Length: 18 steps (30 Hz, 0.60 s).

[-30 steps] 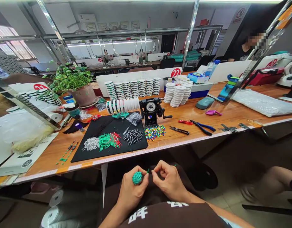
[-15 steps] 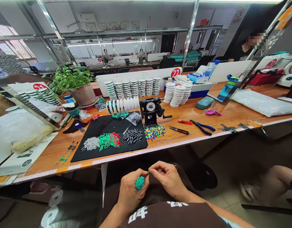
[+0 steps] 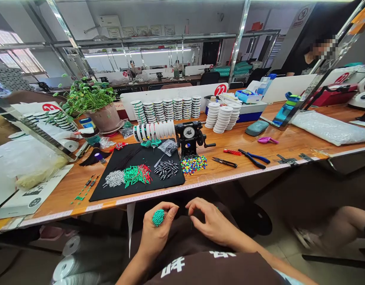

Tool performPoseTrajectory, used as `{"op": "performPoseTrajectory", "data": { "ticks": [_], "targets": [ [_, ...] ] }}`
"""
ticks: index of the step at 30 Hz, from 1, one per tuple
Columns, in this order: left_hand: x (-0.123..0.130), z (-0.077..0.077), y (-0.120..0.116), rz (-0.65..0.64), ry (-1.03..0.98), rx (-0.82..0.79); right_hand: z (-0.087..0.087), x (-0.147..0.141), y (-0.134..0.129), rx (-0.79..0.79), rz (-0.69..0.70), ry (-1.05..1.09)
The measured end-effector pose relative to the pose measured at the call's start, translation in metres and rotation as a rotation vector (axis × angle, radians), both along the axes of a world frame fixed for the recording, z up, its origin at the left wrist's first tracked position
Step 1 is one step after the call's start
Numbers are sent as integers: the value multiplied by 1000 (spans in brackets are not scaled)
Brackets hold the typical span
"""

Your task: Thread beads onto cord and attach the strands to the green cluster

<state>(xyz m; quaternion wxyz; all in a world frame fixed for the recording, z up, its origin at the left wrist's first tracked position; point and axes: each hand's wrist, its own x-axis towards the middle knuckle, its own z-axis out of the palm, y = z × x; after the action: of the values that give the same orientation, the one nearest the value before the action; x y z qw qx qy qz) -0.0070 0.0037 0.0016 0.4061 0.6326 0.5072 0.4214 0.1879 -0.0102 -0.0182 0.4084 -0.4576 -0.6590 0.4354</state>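
Above my lap, my left hand (image 3: pixel 158 223) is closed round a bundle of green bead-tipped strands (image 3: pixel 158 217); the round cluster of beads shows on top of the fist, and the rest is hidden in the palm. My right hand (image 3: pixel 210 221) is a short way to the right, its thumb and index finger parted with nothing plain between them. A small green tip (image 3: pixel 217 208) shows just behind that hand; what it belongs to is hidden. Beyond both hands, a black mat (image 3: pixel 111 190) carries piles of silver beads (image 3: pixel 115 179), green tubes (image 3: pixel 134 176) and black beads (image 3: pixel 166 170).
A hand-cranked winder (image 3: pixel 190 138) stands behind mixed coloured beads (image 3: pixel 194 164). Thread snips (image 3: pixel 224 162) and pliers (image 3: pixel 253 158) lie to its right. Spools (image 3: pixel 167 109) line the back, beside a potted plant (image 3: pixel 102 116). The table's front edge (image 3: pixel 158 194) bears a measuring tape.
My hands have drawn apart from where their fingertips met. The left moved left and slightly up with the bundle; the right hand's thumb and index finger have opened.
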Motion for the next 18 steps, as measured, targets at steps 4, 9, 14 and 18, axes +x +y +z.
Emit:
{"op": "performPoseTrajectory", "data": {
  "ticks": [4, 9, 14, 18],
  "targets": [
    [1, 0, -1, -41, 0, -47, 0, -6, -1, -270, 137, 320],
    [4, -4, -4, -66, 10, -73, -4, -14, -1, -280, 2, 334],
    [5, -8, -1, -125, 3, -146, -6, -9, -3, -199, -169, 213],
    [8, -10, -3, -232, -40, -254, -3, -10, -6, -63, -202, 179]
  ]
}}
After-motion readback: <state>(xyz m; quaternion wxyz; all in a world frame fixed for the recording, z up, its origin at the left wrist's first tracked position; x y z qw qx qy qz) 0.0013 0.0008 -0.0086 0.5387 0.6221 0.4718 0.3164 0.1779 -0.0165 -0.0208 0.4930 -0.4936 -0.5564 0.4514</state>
